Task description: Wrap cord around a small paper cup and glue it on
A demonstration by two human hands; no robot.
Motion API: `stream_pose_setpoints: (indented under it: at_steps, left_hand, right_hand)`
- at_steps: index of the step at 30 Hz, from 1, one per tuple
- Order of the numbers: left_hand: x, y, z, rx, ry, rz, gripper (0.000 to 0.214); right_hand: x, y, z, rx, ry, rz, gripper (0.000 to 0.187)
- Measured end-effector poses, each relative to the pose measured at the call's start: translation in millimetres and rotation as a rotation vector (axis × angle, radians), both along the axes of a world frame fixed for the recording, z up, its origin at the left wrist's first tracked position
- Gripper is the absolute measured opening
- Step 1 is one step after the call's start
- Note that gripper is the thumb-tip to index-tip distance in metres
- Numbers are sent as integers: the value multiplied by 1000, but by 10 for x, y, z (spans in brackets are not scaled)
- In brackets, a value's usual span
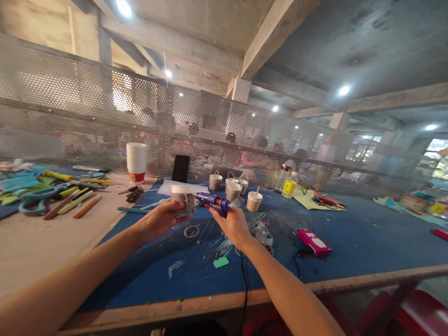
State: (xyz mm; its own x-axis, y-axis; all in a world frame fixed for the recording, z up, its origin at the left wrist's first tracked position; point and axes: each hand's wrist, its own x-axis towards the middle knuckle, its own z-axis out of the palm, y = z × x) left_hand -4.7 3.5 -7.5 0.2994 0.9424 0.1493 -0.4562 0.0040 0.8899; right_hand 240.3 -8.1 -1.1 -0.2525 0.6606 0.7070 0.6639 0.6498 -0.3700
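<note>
My left hand (160, 219) is closed around a small paper cup (181, 196) held above the blue table mat (358, 242). My right hand (233, 224) grips a purple glue gun (212, 201), its nozzle pointing left at the side of the cup. The gun's black cord (244, 279) runs down over the table's front edge. Thin strands of dried glue and a small green scrap (221, 262) lie on the mat below my hands.
Several small cup baskets (233, 188) stand behind my hands, with a stack of white cups (135, 161) and a dark phone (180, 168) further back. Coloured sticks and scissors (45, 191) lie at left. A pink tool (313, 243) lies at right. A perforated metal screen (76, 108) backs the table; red seats (426, 321) sit low right.
</note>
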Motion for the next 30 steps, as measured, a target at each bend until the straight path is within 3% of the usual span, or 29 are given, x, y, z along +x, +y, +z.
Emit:
stream_pose_setpoints:
  at_steps: [30]
  left_hand:
    - [-2,-54,60,-46,-51,-21,31]
  right_hand:
    - [8,-2,14,-23,3,-26,30]
